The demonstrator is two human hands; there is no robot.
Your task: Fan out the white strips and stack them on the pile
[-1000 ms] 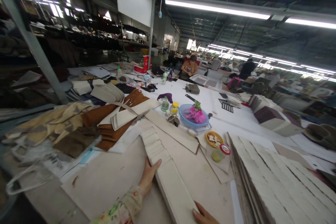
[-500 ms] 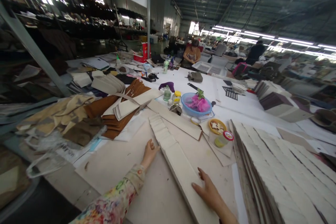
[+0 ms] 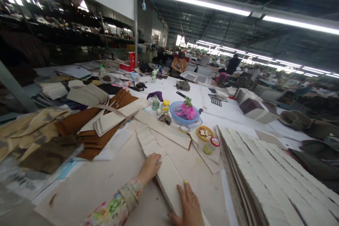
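Note:
A long stack of cream strips [image 3: 164, 164] lies slantwise on the table before me, its far end made of short overlapping pieces. My left hand [image 3: 149, 168] is on the stack's left side, fingers bent together over the edge; its thumb is hidden. Nearer to me, my right hand [image 3: 188, 206] lies on the strips with fingers spread and thumb at the left edge. A small yellow spot shows at one fingertip of that hand. Beyond the stack lies a flat cream panel [image 3: 164, 130].
At right stands a large pile of layered cream pieces [image 3: 265, 162]. Brown pieces [image 3: 92, 144] and cloth lie left. Farther off are a blue basin [image 3: 174, 116], an orange bowl [image 3: 205, 133], a red-lidded jar [image 3: 211, 146] and a yellow-lidded jar [image 3: 165, 106]. A person [image 3: 180, 64] sits opposite.
My left hand has moved from beside the stack onto its left edge. My right hand has come down flat on the strips, fingers spread. The view has shifted to the right.

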